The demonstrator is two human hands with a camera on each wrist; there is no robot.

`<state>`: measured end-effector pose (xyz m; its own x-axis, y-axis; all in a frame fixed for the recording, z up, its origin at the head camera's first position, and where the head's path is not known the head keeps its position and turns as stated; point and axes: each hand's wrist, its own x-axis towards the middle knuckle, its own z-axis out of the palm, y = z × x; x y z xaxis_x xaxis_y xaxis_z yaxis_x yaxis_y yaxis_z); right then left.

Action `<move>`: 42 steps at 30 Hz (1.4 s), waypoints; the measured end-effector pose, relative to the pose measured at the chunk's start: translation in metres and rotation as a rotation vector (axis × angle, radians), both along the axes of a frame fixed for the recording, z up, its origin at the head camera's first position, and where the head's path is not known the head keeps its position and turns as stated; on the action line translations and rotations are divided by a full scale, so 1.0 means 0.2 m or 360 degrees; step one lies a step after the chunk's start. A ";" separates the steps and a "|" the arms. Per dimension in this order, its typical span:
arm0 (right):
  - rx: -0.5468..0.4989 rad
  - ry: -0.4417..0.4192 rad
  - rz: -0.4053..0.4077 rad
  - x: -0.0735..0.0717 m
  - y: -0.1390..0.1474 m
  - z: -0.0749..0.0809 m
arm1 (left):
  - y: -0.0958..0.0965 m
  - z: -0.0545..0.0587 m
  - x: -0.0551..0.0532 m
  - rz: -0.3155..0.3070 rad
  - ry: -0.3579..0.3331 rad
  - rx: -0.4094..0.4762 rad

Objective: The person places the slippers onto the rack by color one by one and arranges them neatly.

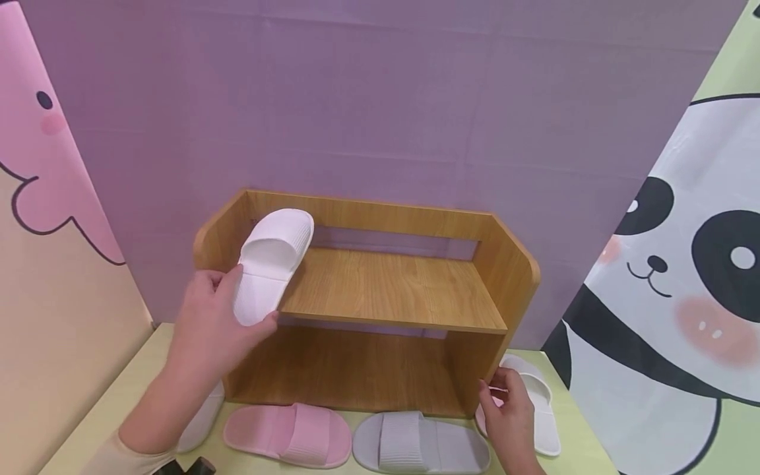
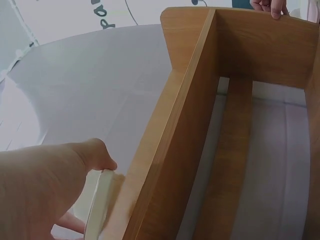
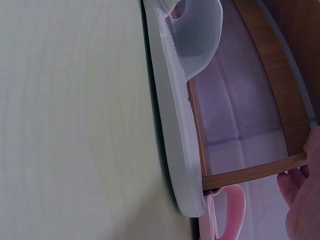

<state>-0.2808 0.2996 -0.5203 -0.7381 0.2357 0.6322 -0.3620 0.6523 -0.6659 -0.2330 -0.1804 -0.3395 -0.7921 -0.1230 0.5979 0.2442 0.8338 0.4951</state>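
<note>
My left hand (image 1: 216, 326) grips a white slipper (image 1: 273, 264) at its heel, thumb along one side and fingers on the other. The slipper is tilted toe-up before the left end of the wooden shelf's upper board (image 1: 392, 284). In the left wrist view, the slipper (image 2: 99, 205) is edge-on beside the wood. Low on the right, my right hand (image 1: 510, 415) grips the front edge of the shelf's side panel (image 1: 510, 290), thumb inside and fingers outside. The right wrist view shows this hand (image 3: 305, 195) at the panel's edge.
A pink slipper (image 1: 311, 435) and a grey slipper (image 1: 410, 445) lie before the shelf. White slippers lie by its left (image 1: 204, 419) and right (image 1: 543, 422) sides, with a partly hidden pink slipper (image 3: 232, 212) at the right. A purple cloth (image 1: 380, 99) hangs behind.
</note>
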 end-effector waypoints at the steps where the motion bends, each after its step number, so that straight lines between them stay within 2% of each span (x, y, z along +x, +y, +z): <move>1: -0.0002 -0.0005 -0.0005 0.00 0.00 0.00 | 0.01 0.00 0.00 0.0002 -0.0014 -0.0015; 8: -0.0018 -0.0086 -0.0025 0.00 0.00 -0.01 | 0.05 0.00 -0.04 0.0027 -0.0060 -0.0042; 18: -0.0023 0.0002 0.0016 0.00 0.00 0.00 | 0.08 0.00 -0.08 0.0073 -0.0140 -0.0108; 23: -0.0022 -0.0053 -0.0008 0.00 0.00 0.00 | 0.09 -0.01 -0.09 0.0097 -0.0121 -0.0103; 36: -0.0013 -0.0120 -0.0027 0.00 0.00 0.01 | 0.11 0.01 -0.10 0.0149 -0.0169 -0.0171; 42: -0.0015 -0.0091 -0.0021 0.01 0.00 0.01 | 0.12 0.01 -0.11 0.0158 -0.0172 -0.0180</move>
<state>-0.2791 0.2989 -0.5175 -0.7698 0.2514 0.5867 -0.3147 0.6502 -0.6915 -0.2547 -0.1563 -0.3370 -0.8399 -0.1404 0.5243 0.1086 0.9030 0.4157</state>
